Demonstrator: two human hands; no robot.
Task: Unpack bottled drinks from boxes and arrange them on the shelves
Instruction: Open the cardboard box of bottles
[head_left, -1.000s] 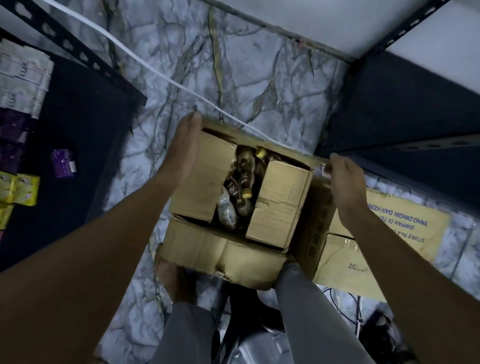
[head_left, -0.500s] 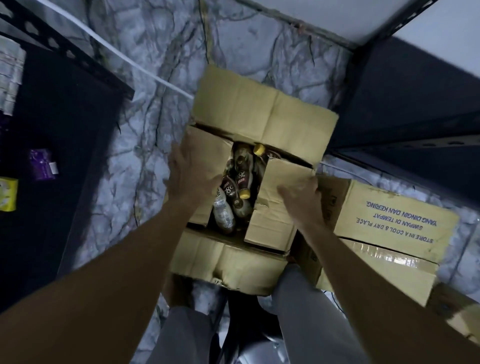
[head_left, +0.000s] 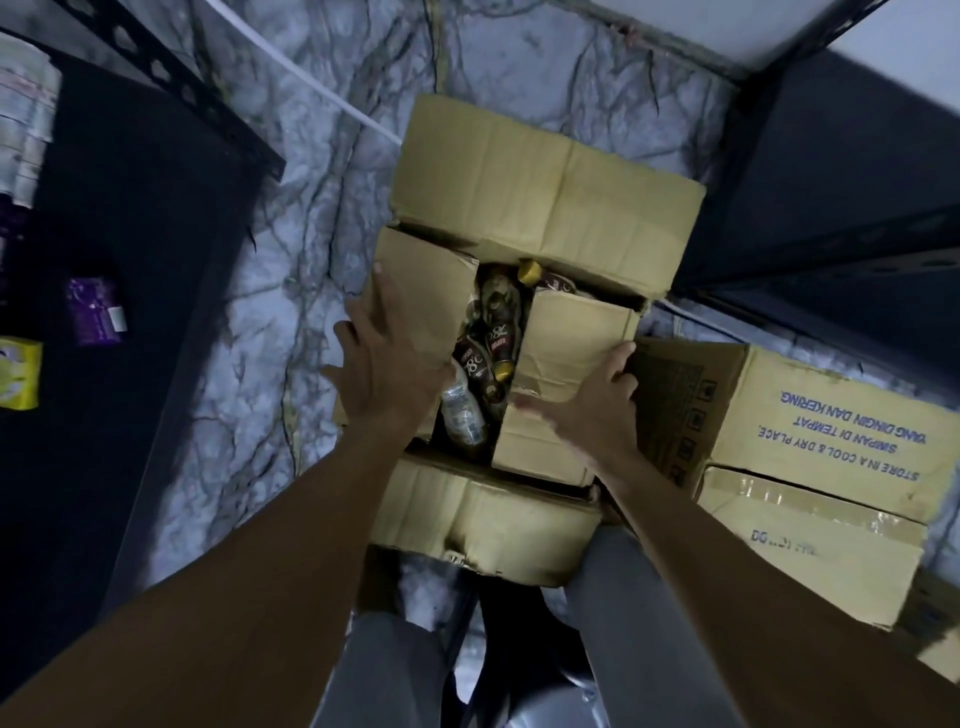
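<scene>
Cardboard box (head_left: 545, 171) is set on the marble floor (head_left: 291, 291), top partly open. Brown bottles (head_left: 498, 340) are seen inside, in the gap between the inner flaps. Left hand (head_left: 384, 374) is laid flat, fingers straight, on the 9 o'clock flap (head_left: 421, 270). Right hand (head_left: 587, 410) is spread on the 3 o'clock flap (head_left: 576, 332); whether it is gripped cannot be told.

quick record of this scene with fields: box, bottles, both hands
container: open cardboard box, outer flaps folded out
contents: bottles lying inside, visible between the inner flaps
left: left hand flat on left inner flap
right: right hand on right inner flap, thumb spread
nearby: taped box on its right
</scene>
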